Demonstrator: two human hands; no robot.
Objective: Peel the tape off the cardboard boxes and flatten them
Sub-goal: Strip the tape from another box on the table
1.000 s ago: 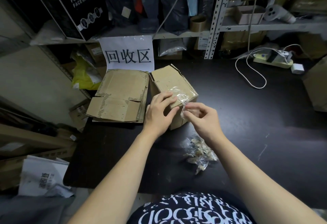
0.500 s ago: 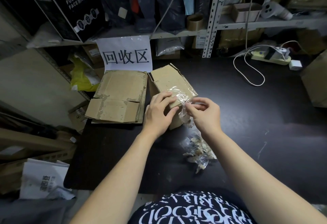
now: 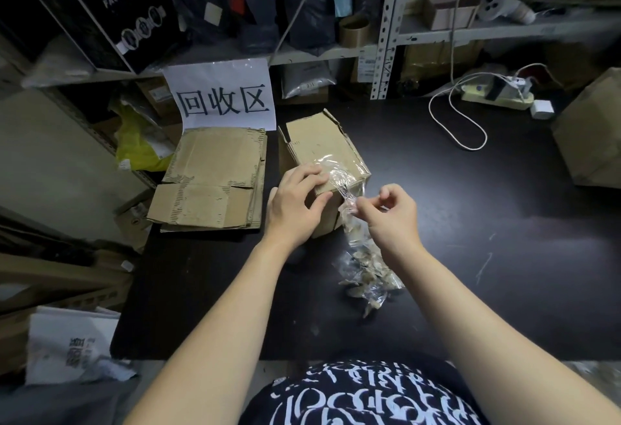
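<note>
We see one cardboard box (image 3: 321,151) near the desk's (image 3: 470,256) far-left corner. Its long axis runs from near edge to far edge, open end pointing far. Our left hand (image 3: 295,204) grips its near end. Our right hand (image 3: 391,214) pinches one clear tape strip (image 3: 341,181). One flattened stack (image 3: 215,176) lies beside it at the left edge.

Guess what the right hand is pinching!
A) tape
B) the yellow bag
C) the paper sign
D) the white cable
A: the right hand pinches a clear strip of tape that runs up onto the box.
</note>
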